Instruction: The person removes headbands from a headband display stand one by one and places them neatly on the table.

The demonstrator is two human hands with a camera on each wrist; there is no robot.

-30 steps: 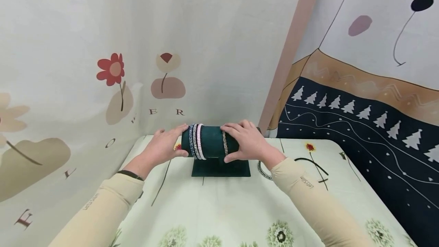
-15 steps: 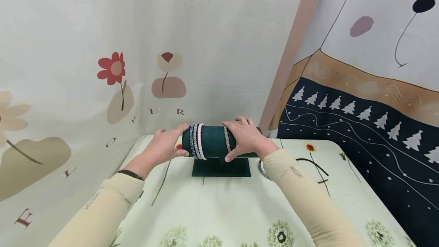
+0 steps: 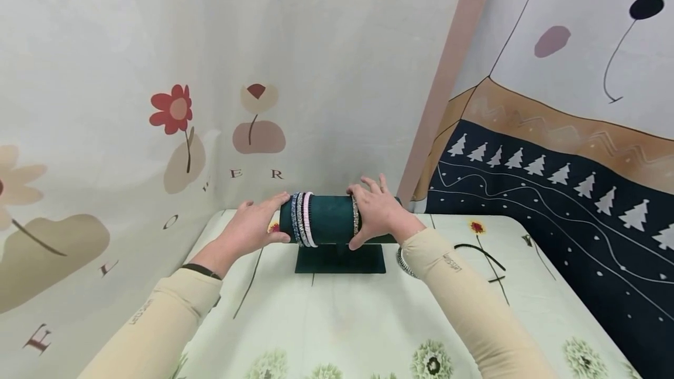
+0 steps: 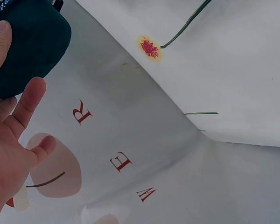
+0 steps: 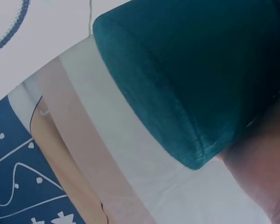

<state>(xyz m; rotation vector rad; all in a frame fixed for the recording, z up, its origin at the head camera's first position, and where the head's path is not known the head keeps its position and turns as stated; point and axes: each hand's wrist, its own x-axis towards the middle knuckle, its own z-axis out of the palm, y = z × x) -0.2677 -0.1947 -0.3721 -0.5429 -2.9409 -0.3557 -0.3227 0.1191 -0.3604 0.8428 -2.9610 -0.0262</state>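
Note:
A dark green velvet display stand (image 3: 332, 221) has a horizontal roll on a flat base. My left hand (image 3: 253, 228) holds the roll's left end, thumb in front and fingers over the top; the left wrist view shows thumb and fingers at that velvet end (image 4: 35, 51). Near the left end sit several headbands, among them a glittery blue one (image 3: 296, 220) and a pink one (image 3: 308, 220). Right of the middle, my right hand (image 3: 380, 214) pinches a beaded headband (image 3: 356, 219) between thumb and index finger, other fingers raised. In the right wrist view the roll's right end (image 5: 144, 93) shows bare.
On the table (image 3: 337, 320) at right lies another headband (image 3: 476, 247), dark with a beaded part, partly hidden by the right sleeve. A printed curtain (image 3: 337, 75) hangs close behind the stand, with a dark tree-patterned cloth (image 3: 526, 203) to the right.
My right hand has slid the beaded headband a little to the right along the roll, its other fingers lifting. The left hand has stayed at the left end.

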